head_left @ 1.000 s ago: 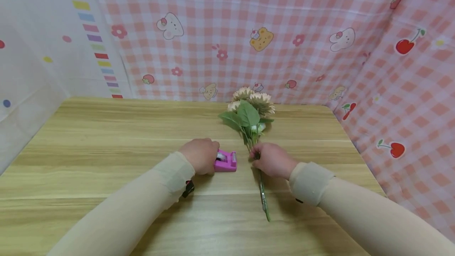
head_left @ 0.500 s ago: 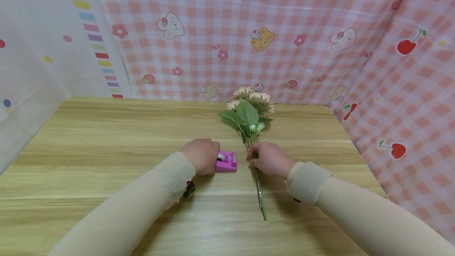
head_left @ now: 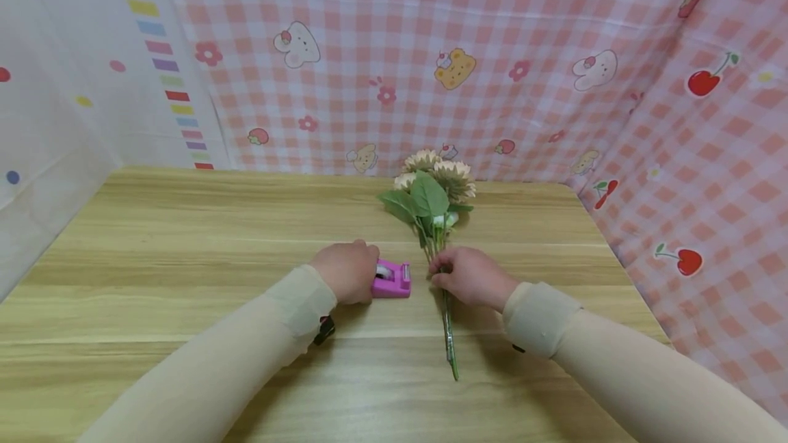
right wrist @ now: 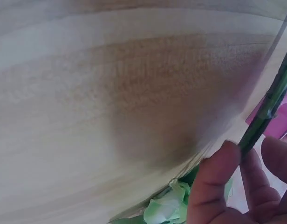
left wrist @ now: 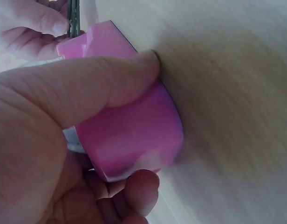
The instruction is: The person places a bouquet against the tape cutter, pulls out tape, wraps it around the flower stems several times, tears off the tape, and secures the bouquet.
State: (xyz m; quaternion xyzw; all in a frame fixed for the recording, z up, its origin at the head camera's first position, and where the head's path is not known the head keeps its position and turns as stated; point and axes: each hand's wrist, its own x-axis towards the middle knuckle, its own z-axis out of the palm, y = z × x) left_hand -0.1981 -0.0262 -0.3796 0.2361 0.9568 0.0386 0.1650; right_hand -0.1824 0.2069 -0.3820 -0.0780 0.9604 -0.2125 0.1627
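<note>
A pink tape dispenser [head_left: 391, 282] with a roll of clear tape rests on the wooden table. My left hand [head_left: 346, 271] grips its left end; in the left wrist view the thumb lies along the side of the dispenser [left wrist: 139, 135], fingers round the other side. To the right, my right hand [head_left: 470, 277] pinches the green stems [head_left: 447, 327] of a bunch of artificial flowers [head_left: 452, 180]. Pale pink blooms and green leaves [head_left: 429, 195] point to the back. In the right wrist view, thumb and fingers hold the stem [right wrist: 269, 105], with a whitish-green flower [right wrist: 164, 205] behind.
The wooden table [head_left: 215, 238] ends at the back against a pink checked cloth [head_left: 394, 53] with cartoon prints. Another checked cloth [head_left: 708, 176] hangs along the right side, and a white dotted cloth [head_left: 55, 87] along the left.
The lower ends of the stems have swung slightly to the left with my right hand's pinch. The left hand and tape dispenser have stayed nearly in place.
</note>
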